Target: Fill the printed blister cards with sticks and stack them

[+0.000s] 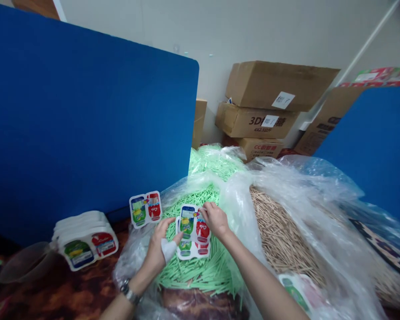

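Observation:
My left hand point(158, 249), with a white wrapping at the thumb and a watch on the wrist, grips the left edge of printed jar-shaped cards point(193, 231). They overlap and show green and red "Cola" jars. My right hand point(215, 218) is closed at their upper right corner; its fingertips hide whatever they may pinch. Beneath both hands lies a heap of thin light-green sticks point(200, 278) in an opened clear plastic bag point(238, 200). Another such card point(146, 209) rests on the bag's left edge, beside my left hand.
Left, a stack of similar cards point(86, 242) stands near a clear bowl point(28, 262). Brown sticks point(280, 231) fill a plastic bag at right, a blurred card point(300, 291) before them. Blue partitions point(93, 120) flank the place; cardboard boxes point(270, 89) are piled behind.

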Tool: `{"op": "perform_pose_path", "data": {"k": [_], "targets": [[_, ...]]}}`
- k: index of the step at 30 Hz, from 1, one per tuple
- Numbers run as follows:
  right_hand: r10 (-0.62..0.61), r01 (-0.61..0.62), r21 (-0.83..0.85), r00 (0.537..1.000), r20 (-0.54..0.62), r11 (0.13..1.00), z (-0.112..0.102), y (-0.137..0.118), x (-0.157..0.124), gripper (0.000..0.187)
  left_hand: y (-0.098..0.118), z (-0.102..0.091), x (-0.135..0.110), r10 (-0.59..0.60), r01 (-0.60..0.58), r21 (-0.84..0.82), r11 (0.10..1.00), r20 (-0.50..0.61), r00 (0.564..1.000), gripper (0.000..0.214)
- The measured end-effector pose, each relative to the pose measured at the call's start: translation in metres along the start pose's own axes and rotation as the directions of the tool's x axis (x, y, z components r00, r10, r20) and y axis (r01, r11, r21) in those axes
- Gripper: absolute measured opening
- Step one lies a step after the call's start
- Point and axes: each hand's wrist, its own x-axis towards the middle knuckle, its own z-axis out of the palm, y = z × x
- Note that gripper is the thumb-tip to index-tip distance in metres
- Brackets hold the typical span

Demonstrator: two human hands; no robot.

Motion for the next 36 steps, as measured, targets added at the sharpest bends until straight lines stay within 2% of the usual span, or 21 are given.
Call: {"op": "perform_pose_path", "data": {"k": [2,3,4,6,7,9,10,12,13,15,18,21,24,28,30,32,34,36], "targets": [[-0.037,0.038,0.157,0.999,-0.009,0.987,-0.014,-0.004,-0.012,0.025,0.009,0.016,-0.006,-0.027,0.032,-0.083,0.996,0.056,0.998,0.064],[-0.063,0.058,0.302,0.998,0.009,0.952,-0.020,-0.006,-0.020,0.027,0.013,0.022,-0.008,-0.043,0.054,-0.134,0.989,0.083,0.996,0.078],[-0.092,0.062,0.478,0.995,0.040,0.876,-0.025,-0.009,-0.028,0.030,0.016,0.026,-0.009,-0.057,0.079,-0.191,0.978,0.116,0.992,0.091],[-0.155,0.003,0.793,0.981,0.115,0.609,-0.032,-0.014,-0.044,0.033,0.023,0.032,-0.011,-0.069,0.127,-0.313,0.941,0.190,0.979,0.109],[-0.182,-0.054,0.885,0.971,0.154,0.463,-0.033,-0.016,-0.051,0.034,0.026,0.034,-0.012,-0.068,0.155,-0.376,0.914,0.234,0.970,0.112],[-0.233,-0.177,0.961,0.946,0.226,0.214,-0.033,-0.021,-0.062,0.037,0.035,0.034,-0.014,-0.068,0.229,-0.474,0.850,0.333,0.941,0.107],[-0.259,-0.227,0.966,0.932,0.252,0.124,-0.032,-0.023,-0.066,0.038,0.040,0.033,-0.016,-0.072,0.277,-0.502,0.819,0.389,0.918,0.100],[-0.288,-0.295,0.955,0.914,0.286,0.015,-0.032,-0.025,-0.070,0.041,0.048,0.029,-0.018,-0.066,0.354,-0.511,0.783,0.497,0.865,0.080],[-0.289,-0.306,0.952,0.911,0.293,0.001,-0.032,-0.025,-0.071,0.042,0.052,0.027,-0.019,-0.066,0.384,-0.506,0.772,0.537,0.841,0.070],[-0.265,-0.271,0.961,0.924,0.277,0.059,-0.035,-0.023,-0.072,0.040,0.056,0.022,-0.021,-0.074,0.432,-0.495,0.753,0.590,0.804,0.051],[-0.243,-0.093,0.945,0.954,0.174,0.314,-0.042,-0.020,-0.073,0.033,0.058,0.019,-0.025,-0.131,0.468,-0.483,0.740,0.579,0.805,0.031],[-0.223,0.069,0.814,0.972,0.076,0.576,-0.045,-0.015,-0.077,0.031,0.058,0.019,-0.029,-0.191,0.487,-0.462,0.741,0.550,0.813,0.021],[-0.217,0.145,0.681,0.976,0.021,0.718,-0.044,-0.012,-0.083,0.032,0.057,0.021,-0.033,-0.195,0.497,-0.457,0.738,0.560,0.805,0.020],[-0.299,0.251,0.568,0.954,-0.010,0.784,-0.050,-0.017,-0.094,0.027,0.052,0.028,-0.040,-0.237,0.489,-0.429,0.760,0.517,0.822,0.017],[-0.367,0.309,0.562,0.930,-0.010,0.767,-0.057,-0.019,-0.100,0.024,0.049,0.033,-0.043,-0.279,0.500,-0.403,0.767,0.492,0.825,0.017],[-0.396,0.318,0.599,0.918,-0.002,0.735,-0.066,-0.010,-0.106,0.020,0.046,0.038,-0.046,-0.286,0.508,-0.399,0.763,0.496,0.820,0.018],[-0.317,0.252,0.637,0.948,-0.013,0.729,-0.074,0.015,-0.109,0.021,0.044,0.042,-0.050,-0.304,0.529,-0.401,0.748,0.501,0.810,0.020],[-0.110,0.119,0.596,0.993,-0.053,0.794,-0.081,0.058,-0.110,0.027,0.041,0.046,-0.054,-0.339,0.555,-0.379,0.740,0.503,0.795,0.023]]}}
